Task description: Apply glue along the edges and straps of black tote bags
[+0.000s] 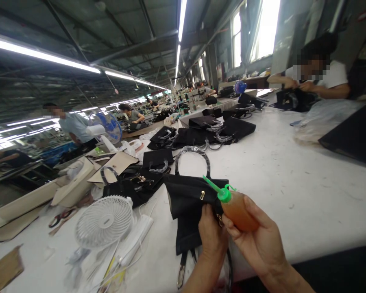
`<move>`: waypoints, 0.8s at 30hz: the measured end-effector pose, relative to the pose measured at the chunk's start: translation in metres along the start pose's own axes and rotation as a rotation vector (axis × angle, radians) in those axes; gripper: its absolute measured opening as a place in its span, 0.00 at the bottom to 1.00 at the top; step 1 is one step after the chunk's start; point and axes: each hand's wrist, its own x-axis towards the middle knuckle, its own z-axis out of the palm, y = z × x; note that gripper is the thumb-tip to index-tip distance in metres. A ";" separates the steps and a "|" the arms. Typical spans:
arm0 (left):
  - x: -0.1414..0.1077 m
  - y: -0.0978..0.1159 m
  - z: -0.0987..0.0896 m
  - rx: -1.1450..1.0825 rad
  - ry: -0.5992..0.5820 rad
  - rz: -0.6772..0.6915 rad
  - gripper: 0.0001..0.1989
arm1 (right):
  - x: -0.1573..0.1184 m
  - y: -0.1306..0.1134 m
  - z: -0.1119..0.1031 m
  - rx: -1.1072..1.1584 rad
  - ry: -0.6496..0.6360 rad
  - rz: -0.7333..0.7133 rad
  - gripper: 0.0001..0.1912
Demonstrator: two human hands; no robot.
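Note:
A squeeze bottle (239,211) of orange-brown liquid, with a green cap and a thin green nozzle, is gripped in my right hand (262,240). It leans so that the nozzle points up and to the left, above a black handbag (186,199). The bag lies on the table in front of me, one wrapped handle (192,150) standing up at its far side. A small gold zipper pull (202,195) shows on it. My left hand (212,234) is closed on the bag's fabric just below that pull, its fingertips partly hidden.
A white fan (105,221) and a white power strip (137,240) with cords lie to the left. Beyond are several black handbags (195,136) and cream bag pieces (76,183). Across the table a person (317,73) handles a black bag near clear plastic (326,118).

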 end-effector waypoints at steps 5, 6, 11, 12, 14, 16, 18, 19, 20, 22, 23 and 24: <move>0.005 -0.002 -0.012 0.096 0.098 0.121 0.10 | 0.006 -0.012 -0.002 -0.022 -0.026 -0.005 0.19; 0.007 0.000 -0.016 0.038 0.124 0.071 0.10 | 0.007 -0.017 -0.004 -0.027 -0.027 -0.011 0.19; 0.021 0.006 -0.037 -0.162 0.242 -0.159 0.02 | 0.011 -0.042 -0.030 -0.001 0.043 -0.035 0.20; 0.024 0.006 -0.040 -0.174 0.250 -0.160 0.01 | 0.012 -0.044 -0.036 0.005 0.065 -0.020 0.19; 0.028 0.007 -0.043 -0.207 0.258 -0.164 0.04 | 0.013 -0.042 -0.047 0.009 0.098 0.025 0.19; 0.030 0.007 -0.044 -0.233 0.262 -0.160 0.06 | 0.013 -0.036 -0.053 0.036 0.107 0.074 0.18; 0.030 0.007 -0.044 -0.241 0.273 -0.150 0.07 | 0.012 -0.027 -0.055 0.102 0.084 0.123 0.16; 0.029 0.006 -0.044 -0.238 0.279 -0.143 0.07 | 0.012 -0.024 -0.054 0.137 0.067 0.144 0.15; 0.028 0.006 -0.045 -0.235 0.283 -0.137 0.05 | 0.012 -0.021 -0.053 0.164 0.051 0.163 0.15; 0.027 0.005 -0.047 -0.230 0.281 -0.126 0.03 | 0.013 -0.017 -0.052 0.181 0.033 0.189 0.14; 0.027 0.005 -0.048 -0.229 0.277 -0.121 0.03 | 0.013 -0.016 -0.051 0.180 0.029 0.198 0.14; 0.027 0.006 -0.050 -0.229 0.274 -0.116 0.04 | 0.013 -0.015 -0.051 0.180 0.025 0.210 0.14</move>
